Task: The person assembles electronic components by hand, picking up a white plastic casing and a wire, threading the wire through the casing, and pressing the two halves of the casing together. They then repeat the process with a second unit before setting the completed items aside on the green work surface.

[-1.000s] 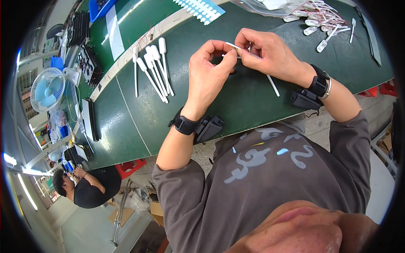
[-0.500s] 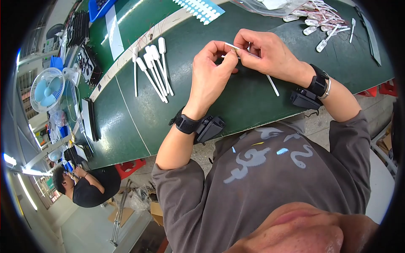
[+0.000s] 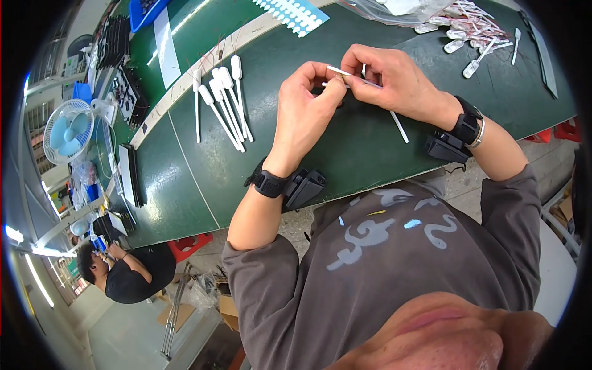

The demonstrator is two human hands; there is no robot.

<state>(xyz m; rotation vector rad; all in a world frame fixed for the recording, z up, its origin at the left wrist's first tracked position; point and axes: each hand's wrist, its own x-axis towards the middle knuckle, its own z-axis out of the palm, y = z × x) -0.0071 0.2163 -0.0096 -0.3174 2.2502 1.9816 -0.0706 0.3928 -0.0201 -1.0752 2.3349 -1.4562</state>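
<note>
My left hand [image 3: 308,102] and my right hand [image 3: 394,77] meet above the green table [image 3: 259,160], fingertips pinched close together. Both are closed on a thin white stick [image 3: 337,70]; my fingers cover much of it, so its full shape is hidden. Below my right hand, another slim white stem [image 3: 399,127] pokes out over the tabletop; I cannot tell whether it is held. To the left of my left hand lie several white paddle-shaped pieces [image 3: 226,79] with long thin stems, their broad ends away from me.
At the far right is a pile of similar white pieces [image 3: 468,31] with reddish wires, beside a clear plastic bag [image 3: 394,11]. A light-blue sheet with white tabs [image 3: 296,15] lies at the back. A blue bin [image 3: 145,13] stands far left; a co-worker [image 3: 139,271] sits at lower left.
My hands have shifted very slightly, the left one a little leftward, the fingertips parting by a small amount. The stick stays between them, and the pieces on the table have not moved.
</note>
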